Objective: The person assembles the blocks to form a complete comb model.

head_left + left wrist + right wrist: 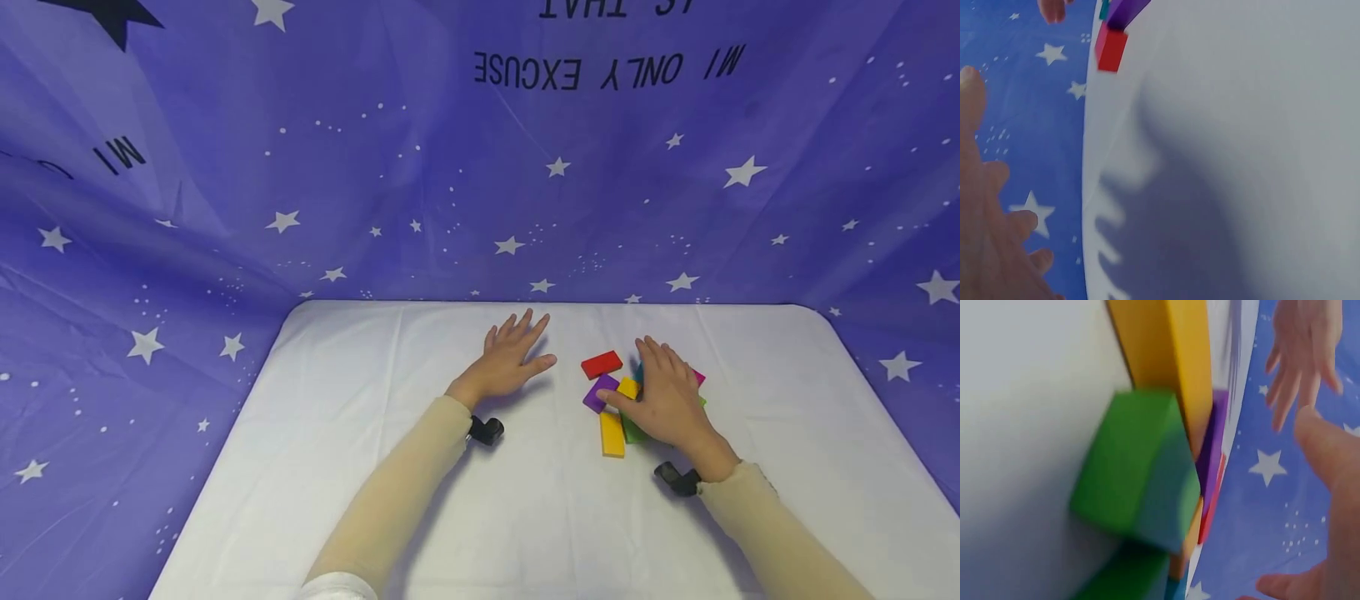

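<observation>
My left hand hovers above the white table with its fingers spread, holding nothing. To its right lies a loose cluster of coloured blocks. A red block is at the back, a purple block in front of it, and a yellow block nearest me. My right hand is over the cluster, thumb apart from its extended fingers. It partly hides a green block, a second yellow block and a pink block. In the right wrist view, the green block stands close below that hand.
A white cloth covers the table. Behind and beside it hangs a purple curtain with white stars and black lettering. Each wrist carries a small black camera, such as the left one.
</observation>
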Action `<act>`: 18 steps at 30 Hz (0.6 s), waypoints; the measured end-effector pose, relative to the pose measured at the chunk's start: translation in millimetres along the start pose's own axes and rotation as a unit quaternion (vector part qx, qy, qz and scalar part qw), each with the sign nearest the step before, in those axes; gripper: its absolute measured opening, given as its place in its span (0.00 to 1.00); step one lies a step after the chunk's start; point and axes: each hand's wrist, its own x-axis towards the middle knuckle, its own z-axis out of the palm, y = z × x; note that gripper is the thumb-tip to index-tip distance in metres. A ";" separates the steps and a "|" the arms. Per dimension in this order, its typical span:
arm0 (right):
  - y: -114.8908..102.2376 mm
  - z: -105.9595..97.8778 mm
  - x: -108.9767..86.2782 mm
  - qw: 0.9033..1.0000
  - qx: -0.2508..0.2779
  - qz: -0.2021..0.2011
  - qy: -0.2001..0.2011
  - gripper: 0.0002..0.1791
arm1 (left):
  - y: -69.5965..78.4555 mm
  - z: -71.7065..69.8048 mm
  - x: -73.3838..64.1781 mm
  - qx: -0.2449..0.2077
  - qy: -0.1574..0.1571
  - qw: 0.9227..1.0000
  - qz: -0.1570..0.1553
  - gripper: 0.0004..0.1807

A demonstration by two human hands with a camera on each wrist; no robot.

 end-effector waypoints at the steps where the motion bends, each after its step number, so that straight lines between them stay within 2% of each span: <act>1: -2.1 1.8 -0.7 1.000 0.000 0.000 -0.001 0.57 | 2.7 2.7 3.2 -0.001 -0.002 1.000 0.003 0.41; 7: -11.3 12.2 -4.8 1.000 -0.009 -0.002 -0.004 0.49 | 15.9 17.2 20.3 -0.006 -0.023 0.999 0.022 0.38; 11: -14.5 18.3 -6.9 1.000 -0.015 0.000 -0.001 0.45 | 21.0 25.6 31.4 0.009 -0.036 0.999 0.038 0.36; 18: -16.4 25.4 -7.6 0.999 -0.033 -0.012 0.004 0.42 | 31.4 30.5 49.7 0.024 -0.082 0.993 0.078 0.34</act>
